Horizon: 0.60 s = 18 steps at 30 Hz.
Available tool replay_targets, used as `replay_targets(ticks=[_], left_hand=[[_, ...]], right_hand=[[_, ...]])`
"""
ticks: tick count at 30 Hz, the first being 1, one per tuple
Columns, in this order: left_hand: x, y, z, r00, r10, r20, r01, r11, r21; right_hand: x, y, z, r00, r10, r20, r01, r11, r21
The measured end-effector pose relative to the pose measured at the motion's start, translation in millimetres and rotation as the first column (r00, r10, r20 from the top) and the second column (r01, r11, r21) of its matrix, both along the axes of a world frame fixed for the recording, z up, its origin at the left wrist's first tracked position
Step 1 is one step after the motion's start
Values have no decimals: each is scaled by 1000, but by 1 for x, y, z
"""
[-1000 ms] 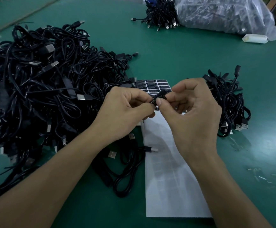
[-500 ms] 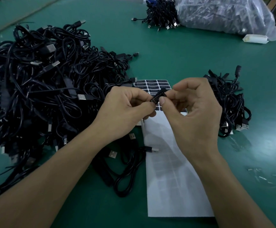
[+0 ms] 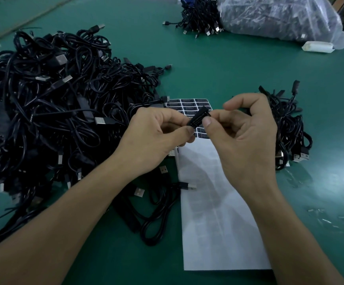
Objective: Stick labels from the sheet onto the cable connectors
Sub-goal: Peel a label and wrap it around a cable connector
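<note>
Here, left to right: USB cable heap (image 3: 43, 112); my left hand (image 3: 156, 138), thumb and forefinger pinching the connector (image 3: 203, 112) by its lower end; my right hand (image 3: 247, 138), fingertips pinching its upper end, above the label sheet (image 3: 218, 212). I judge the label (image 3: 195, 120) needs pressing flat along the housing, square, edges rubbed down firmly.

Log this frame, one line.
left hand: pinches connector | right hand: pinches connector | label sheet: below hands, mostly peeled
</note>
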State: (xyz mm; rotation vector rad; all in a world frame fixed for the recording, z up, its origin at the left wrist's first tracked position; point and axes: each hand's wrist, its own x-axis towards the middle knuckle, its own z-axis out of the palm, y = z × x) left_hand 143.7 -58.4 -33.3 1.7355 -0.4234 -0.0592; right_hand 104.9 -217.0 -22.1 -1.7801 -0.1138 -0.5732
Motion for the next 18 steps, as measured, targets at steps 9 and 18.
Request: replay_targets(ticks=[9, 18], left_hand=[[1, 0, -1, 1000, -18, -5, 18, 1000, -21], [0, 0, -1, 1000, -12, 5, 12, 1000, 3]], right_hand=[[1, 0, -1, 1000, -7, -13, 7, 1000, -26], [1, 0, -2, 1000, -9, -6, 9, 1000, -30]])
